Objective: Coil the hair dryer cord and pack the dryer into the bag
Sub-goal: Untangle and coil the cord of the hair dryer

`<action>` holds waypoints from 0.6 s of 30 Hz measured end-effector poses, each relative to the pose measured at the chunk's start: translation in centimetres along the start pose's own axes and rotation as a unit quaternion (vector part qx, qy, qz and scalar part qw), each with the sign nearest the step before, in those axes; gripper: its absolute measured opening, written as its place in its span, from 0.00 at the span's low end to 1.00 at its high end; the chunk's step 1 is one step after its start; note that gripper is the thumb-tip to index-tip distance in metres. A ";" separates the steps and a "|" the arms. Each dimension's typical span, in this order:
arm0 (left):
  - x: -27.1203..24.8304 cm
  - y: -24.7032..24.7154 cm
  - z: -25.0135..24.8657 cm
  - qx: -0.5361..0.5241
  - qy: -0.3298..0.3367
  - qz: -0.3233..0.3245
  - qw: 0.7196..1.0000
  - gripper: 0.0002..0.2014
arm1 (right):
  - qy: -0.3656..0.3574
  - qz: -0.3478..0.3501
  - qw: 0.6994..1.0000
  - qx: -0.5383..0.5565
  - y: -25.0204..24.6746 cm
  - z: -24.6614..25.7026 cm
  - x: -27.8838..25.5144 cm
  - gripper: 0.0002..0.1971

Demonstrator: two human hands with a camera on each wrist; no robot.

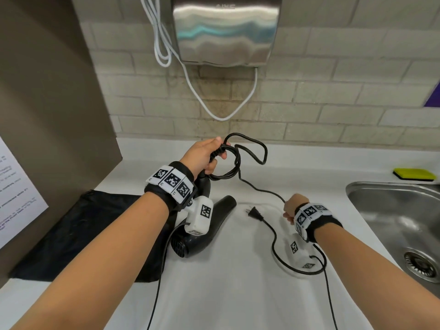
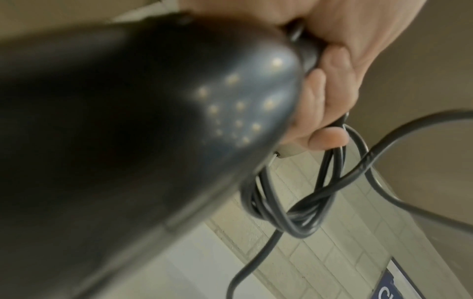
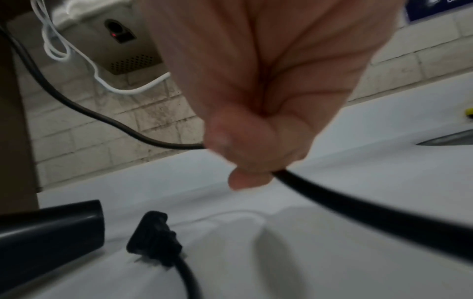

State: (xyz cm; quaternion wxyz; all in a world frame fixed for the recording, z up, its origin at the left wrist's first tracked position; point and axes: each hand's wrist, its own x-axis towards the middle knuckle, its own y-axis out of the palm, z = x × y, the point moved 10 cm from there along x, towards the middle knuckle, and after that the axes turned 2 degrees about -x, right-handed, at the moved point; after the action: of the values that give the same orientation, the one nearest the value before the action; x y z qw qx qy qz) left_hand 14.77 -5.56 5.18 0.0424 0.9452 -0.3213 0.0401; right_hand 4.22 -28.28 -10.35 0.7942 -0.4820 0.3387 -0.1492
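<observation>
The black hair dryer [image 1: 202, 232] lies on the white counter [image 1: 226, 294], its nozzle pointing right; its body [image 2: 128, 121] fills the left wrist view. My left hand [image 1: 209, 154] is raised above the dryer and grips the top of several coiled loops of the black cord [image 1: 232, 160], also seen hanging from its fingers [image 2: 325, 105]. From the coil the cord runs right to my right hand [image 1: 291, 208], which pinches it [image 3: 245, 161] just above the counter. The cord's plug [image 1: 254, 213] lies on the counter between dryer and right hand. A black bag [image 1: 90, 234] lies flat left of the dryer.
A steel sink [image 1: 400, 225] is sunk into the counter at the right, with a yellow sponge [image 1: 414, 174] behind it. A metal hand dryer [image 1: 226, 32] with white cables hangs on the tiled wall. A brown partition [image 1: 47, 103] with a paper notice stands at the left.
</observation>
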 end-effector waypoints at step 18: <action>0.1 1.7 0.3 -0.005 -0.006 0.035 0.999 0.13 | -0.217 -0.095 0.927 0.290 -2.0 10.2 -2.6 0.16</action>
State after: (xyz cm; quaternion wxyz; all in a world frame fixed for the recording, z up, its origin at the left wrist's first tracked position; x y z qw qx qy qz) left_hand 13.84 -6.97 4.97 0.0433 0.9335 -0.3543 0.0344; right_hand 9.43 -21.01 -4.47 0.9356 -0.2808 0.0525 -0.2076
